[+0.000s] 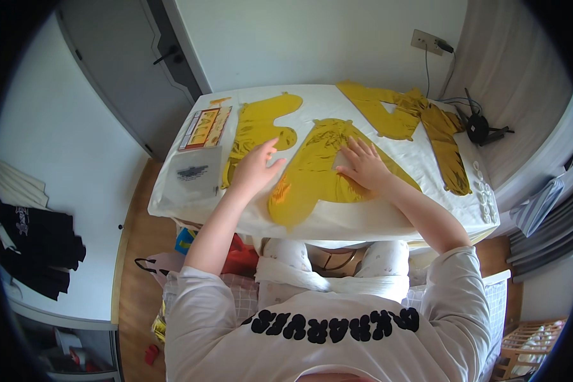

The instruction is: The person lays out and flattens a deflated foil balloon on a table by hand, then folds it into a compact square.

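Note:
A flat, uninflated gold foil balloon (309,175), shaped like a letter A, lies in the middle of the white-covered table. On its upper right part my right hand (363,162) rests with the fingers spread flat. My left hand (258,167), fingers parted and holding nothing, is between this balloon and another gold foil balloon (251,121) with rounded arms on the left; whether it touches either I cannot tell. Further gold foil balloons lie beyond: an angular one (388,124) at the back right, and a crinkled strip-like one (449,159) overlapping it.
A printed card (205,127) and a clear plastic bag (191,175) lie along the table's left side. A black router (477,127) with antennas and cables stands at the right, behind a white looped cord (486,197). The white tablecloth (325,228) hangs over the near edge.

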Motion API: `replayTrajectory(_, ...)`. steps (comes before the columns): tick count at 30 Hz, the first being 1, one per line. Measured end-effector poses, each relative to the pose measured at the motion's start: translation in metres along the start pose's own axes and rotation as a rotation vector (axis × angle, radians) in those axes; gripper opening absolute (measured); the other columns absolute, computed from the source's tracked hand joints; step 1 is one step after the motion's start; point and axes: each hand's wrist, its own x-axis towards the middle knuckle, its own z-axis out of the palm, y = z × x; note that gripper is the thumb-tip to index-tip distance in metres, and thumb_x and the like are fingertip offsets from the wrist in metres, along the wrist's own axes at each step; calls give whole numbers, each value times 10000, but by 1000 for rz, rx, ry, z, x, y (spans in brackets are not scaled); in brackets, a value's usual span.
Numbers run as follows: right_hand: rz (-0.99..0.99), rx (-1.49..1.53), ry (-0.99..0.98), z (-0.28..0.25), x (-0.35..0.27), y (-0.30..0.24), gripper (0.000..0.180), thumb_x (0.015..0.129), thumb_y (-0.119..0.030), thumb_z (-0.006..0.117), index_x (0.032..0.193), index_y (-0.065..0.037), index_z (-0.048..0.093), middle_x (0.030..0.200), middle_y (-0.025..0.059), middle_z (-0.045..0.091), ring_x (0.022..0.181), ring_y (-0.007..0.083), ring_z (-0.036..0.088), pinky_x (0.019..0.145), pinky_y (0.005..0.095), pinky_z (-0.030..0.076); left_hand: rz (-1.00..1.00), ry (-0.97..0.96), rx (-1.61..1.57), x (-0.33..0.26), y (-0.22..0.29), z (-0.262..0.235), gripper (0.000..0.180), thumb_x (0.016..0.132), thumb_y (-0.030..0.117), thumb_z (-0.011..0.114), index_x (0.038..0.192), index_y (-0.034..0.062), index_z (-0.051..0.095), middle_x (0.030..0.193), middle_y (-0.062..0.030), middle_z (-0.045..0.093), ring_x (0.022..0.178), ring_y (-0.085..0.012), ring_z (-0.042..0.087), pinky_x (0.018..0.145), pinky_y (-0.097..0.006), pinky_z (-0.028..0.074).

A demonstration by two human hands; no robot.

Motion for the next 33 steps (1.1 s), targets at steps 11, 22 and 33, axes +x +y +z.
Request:
replayTrajectory(11,-537,386,107,-23,48,-181,432,865,-356,739,1180,-62,716,1250,141,681,1171,336,622,1006,434,504,-300,478,-373,-151,-52,-54,330,1031,149,628,1331,14,602,1209,-93,681,1141,-147,626,1007,-299,481)
replayTrajectory(22,-368,217,-68,-1,57,-269,275,899,-316,644,938,-67,755,933,120,740,866,330,717,802,440,570,-271,290,-576,-210,-54,-66,341,1010,74,625,1346,22,589,1173,-79,678,1113,-127,623,986,-276,484)
replayTrajectory(33,-171,730,-90,9,95,-239,231,813,-265,786,919,-60,766,850,136,747,810,279,720,733,396,563,134,378,-102,-126,-36,-13,729,917,187,737,1523,0,379,1489,-266,484,1369,-420,491,1124,-463,417)
